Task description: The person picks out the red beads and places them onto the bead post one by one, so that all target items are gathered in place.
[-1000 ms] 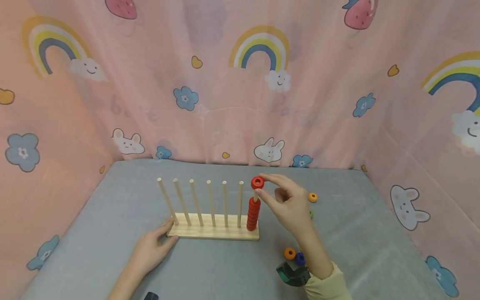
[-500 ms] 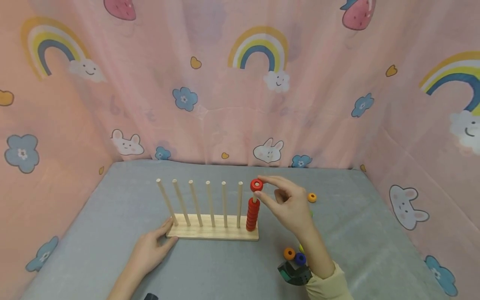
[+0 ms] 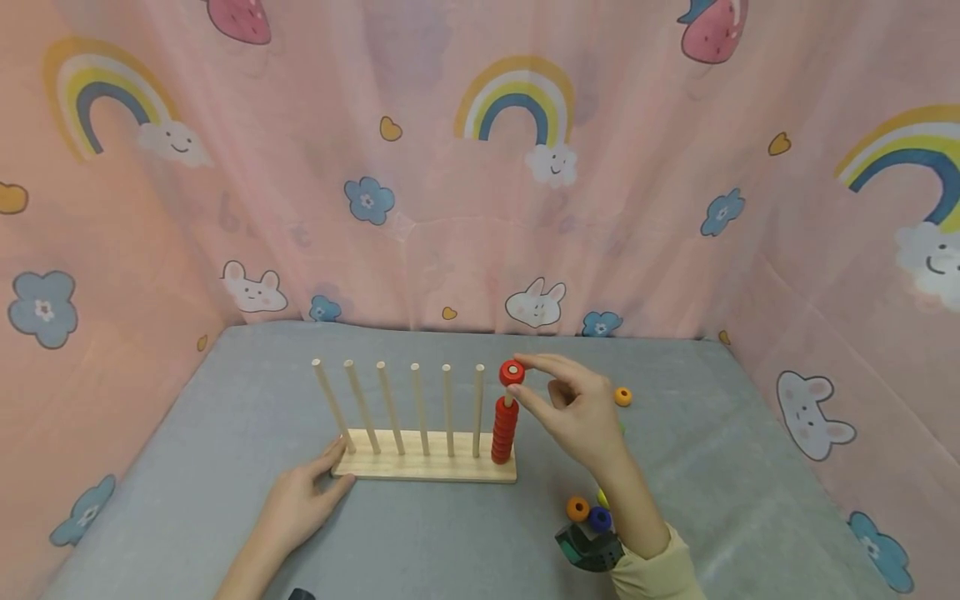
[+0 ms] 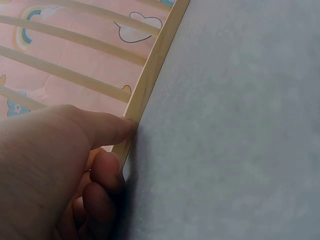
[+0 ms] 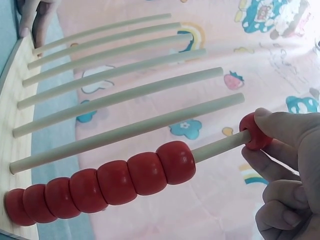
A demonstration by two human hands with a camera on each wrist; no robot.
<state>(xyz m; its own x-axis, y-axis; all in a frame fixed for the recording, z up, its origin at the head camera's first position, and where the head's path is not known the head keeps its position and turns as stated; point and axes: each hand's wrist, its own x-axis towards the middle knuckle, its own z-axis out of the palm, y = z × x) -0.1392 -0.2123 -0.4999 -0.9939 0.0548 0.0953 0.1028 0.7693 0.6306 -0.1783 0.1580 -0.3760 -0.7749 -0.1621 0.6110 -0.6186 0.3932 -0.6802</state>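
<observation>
A pale wooden peg rack [image 3: 427,468] stands on the table with several upright pegs. My left hand [image 3: 300,500] grips the left end of its base, thumb at the front edge, as the left wrist view also shows. Between thumb and forefinger, my right hand [image 3: 577,408] pinches a red bead [image 5: 252,137] at the top of the rightmost peg. The peg's tip sits in the bead's hole. Lower on that same peg is a stack of red beads [image 5: 116,182], with a stretch of bare peg above it. The other pegs carry no beads.
Near the right forearm lie an orange bead [image 3: 577,508], a blue bead [image 3: 600,519] and a partly hidden yellow bead [image 3: 603,498]. Farther back is another orange bead [image 3: 623,397]. A pink patterned curtain [image 3: 420,250] surrounds the grey-covered table [image 3: 450,550].
My right hand has come down slightly with the red bead, and the peg's tip now shows inside its hole. The left hand keeps its place on the rack.
</observation>
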